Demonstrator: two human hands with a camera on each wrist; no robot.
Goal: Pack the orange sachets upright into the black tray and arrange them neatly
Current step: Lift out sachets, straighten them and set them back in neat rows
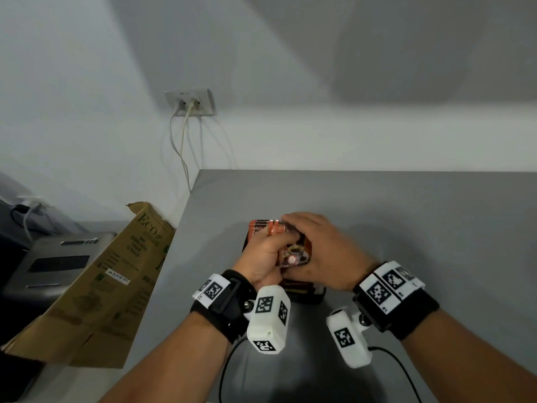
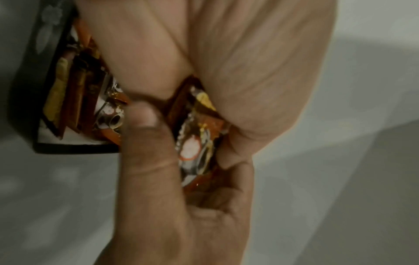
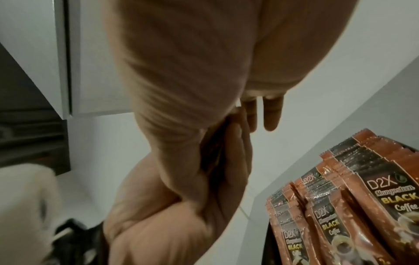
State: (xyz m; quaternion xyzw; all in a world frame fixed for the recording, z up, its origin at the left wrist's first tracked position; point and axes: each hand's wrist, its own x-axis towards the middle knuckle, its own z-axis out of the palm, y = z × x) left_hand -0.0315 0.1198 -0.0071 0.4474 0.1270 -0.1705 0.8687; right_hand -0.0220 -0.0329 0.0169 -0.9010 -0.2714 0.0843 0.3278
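Note:
The black tray (image 1: 308, 296) sits on the grey table (image 1: 421, 228), mostly hidden under both hands. Several orange sachets (image 1: 261, 225) stand upright in it; the right wrist view shows them (image 3: 340, 206) packed in rows. My left hand (image 1: 261, 254) holds a sachet with a coffee-cup print (image 1: 293, 255) over the tray. In the left wrist view the thumb (image 2: 145, 129) pinches that sachet (image 2: 197, 143), with the tray wall (image 2: 25, 89) to the left. My right hand (image 1: 325, 248) lies over the sachets, its fingers (image 3: 269, 114) fairly straight and holding nothing.
A brown cardboard box (image 1: 116, 271) leans against the table's left edge, with a grey device (image 1: 52, 263) beyond it. A wall socket (image 1: 190, 103) with white cables hangs behind the table's far left corner. Black cables (image 1: 226, 370) trail from the wrist cameras.

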